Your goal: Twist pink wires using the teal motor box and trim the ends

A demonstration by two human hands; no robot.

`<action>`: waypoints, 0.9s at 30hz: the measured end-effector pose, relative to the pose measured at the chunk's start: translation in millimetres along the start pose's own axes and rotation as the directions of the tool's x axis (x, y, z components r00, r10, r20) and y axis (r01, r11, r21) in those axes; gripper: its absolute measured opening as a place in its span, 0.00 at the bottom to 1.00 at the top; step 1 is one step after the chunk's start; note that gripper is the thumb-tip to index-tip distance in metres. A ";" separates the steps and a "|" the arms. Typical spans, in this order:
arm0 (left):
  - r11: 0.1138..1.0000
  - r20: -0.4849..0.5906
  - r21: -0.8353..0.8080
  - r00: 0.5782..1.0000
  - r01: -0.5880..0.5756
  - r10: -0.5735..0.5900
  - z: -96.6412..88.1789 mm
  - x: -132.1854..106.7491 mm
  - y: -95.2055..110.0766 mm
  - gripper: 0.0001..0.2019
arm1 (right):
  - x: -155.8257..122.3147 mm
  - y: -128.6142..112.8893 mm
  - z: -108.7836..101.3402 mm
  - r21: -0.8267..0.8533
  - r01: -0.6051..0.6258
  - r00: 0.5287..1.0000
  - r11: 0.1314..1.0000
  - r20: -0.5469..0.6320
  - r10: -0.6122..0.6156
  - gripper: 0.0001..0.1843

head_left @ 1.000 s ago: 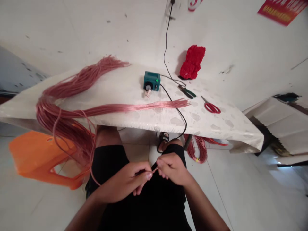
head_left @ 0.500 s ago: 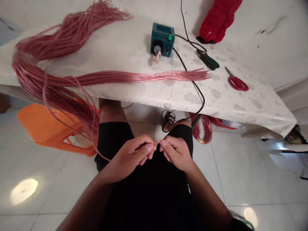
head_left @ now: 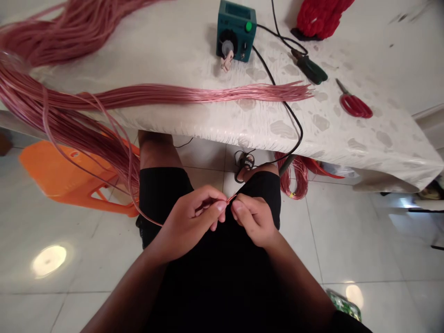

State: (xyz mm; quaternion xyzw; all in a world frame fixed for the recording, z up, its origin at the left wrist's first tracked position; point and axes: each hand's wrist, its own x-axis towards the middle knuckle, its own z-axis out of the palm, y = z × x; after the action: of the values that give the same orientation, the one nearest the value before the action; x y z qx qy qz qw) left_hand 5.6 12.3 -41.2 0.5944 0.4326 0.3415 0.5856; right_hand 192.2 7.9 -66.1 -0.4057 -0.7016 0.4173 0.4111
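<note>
While the left hand (head_left: 189, 217) pinches a pink wire end (head_left: 231, 199), right fingers (head_left: 240, 208) curl against its tip

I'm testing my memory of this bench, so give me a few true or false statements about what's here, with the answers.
1. The red-handled scissors lie on the white-covered table: true.
2. The teal box with a black knob stands on the orange plastic stool: false; it stands on the table.
3. The right hand holds the scissors: false; it is at the tip of a thin pink wire.
4. The left hand holds that wire: true.
</note>
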 end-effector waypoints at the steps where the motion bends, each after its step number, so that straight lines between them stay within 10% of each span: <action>1: 1.000 -0.005 0.001 1.000 -0.006 0.006 0.7 0.0 -0.1 0.06 | 0.0 0.1 -0.1 -0.001 0.005 1.000 1.000 -0.004 -0.005 0.20; 27: 0.986 -0.094 0.150 0.991 -0.079 0.094 5.3 1.5 -2.0 0.06 | -0.3 -0.2 -2.1 -0.011 0.001 0.990 1.000 -0.139 -0.002 0.02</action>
State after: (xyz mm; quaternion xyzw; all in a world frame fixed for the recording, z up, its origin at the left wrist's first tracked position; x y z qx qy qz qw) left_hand 10.8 11.4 -43.8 0.6360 0.4591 0.3635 0.5026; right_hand 194.2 8.1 -65.3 -0.4356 -0.6737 0.3840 0.4571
